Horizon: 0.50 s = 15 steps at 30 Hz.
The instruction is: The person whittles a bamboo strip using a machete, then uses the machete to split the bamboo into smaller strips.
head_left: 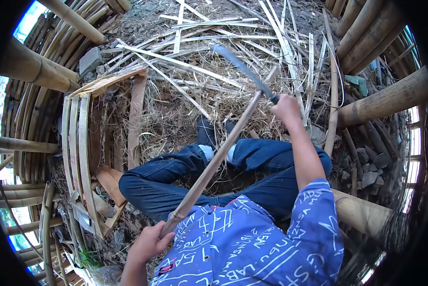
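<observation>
My right hand point(286, 108) is closed round the dark handle of a long-bladed knife point(238, 64). The blade points away to the upper left, and near the handle it crosses the far part of a bamboo strip point(219, 155). At the strip's near end, by my waist, my left hand point(150, 242) grips it with the fingers wrapped round. The strip slants up to the right across my lap, over my crossed legs in blue jeans point(171, 183).
Split bamboo slats point(195, 71) and fine shavings point(176, 124) litter the ground ahead. A wooden frame point(83, 143) stands at my left. Thick bamboo poles point(390, 102) rise on both sides, with stones point(369, 177) at the right and a grey block point(90, 60) at the upper left.
</observation>
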Motion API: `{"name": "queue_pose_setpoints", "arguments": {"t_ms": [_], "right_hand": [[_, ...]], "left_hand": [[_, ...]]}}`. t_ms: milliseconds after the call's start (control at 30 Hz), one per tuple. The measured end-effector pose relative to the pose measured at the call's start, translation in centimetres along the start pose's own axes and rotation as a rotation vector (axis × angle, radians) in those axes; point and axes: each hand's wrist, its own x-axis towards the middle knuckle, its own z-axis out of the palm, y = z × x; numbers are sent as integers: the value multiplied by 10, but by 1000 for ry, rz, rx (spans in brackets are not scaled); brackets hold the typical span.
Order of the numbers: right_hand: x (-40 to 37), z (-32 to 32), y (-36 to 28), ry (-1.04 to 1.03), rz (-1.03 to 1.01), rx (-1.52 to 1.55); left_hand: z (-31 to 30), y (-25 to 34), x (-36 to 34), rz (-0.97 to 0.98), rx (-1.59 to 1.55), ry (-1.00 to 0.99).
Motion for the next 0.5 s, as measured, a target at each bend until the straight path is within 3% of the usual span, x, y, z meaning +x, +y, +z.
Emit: {"name": "queue_pose_setpoints", "arguments": {"t_ms": [67, 200, 400, 500], "right_hand": [[3, -3, 15, 84, 4, -3], [-24, 5, 25, 49, 18, 67], [-81, 17, 8, 29, -135, 198], [-102, 14, -7, 20, -175, 246]], "left_hand": [[2, -11, -3, -50, -78, -60], [5, -9, 4, -83, -81, -65], [-1, -14, 25, -133, -119, -101], [-7, 15, 27, -53, -16, 39]]}}
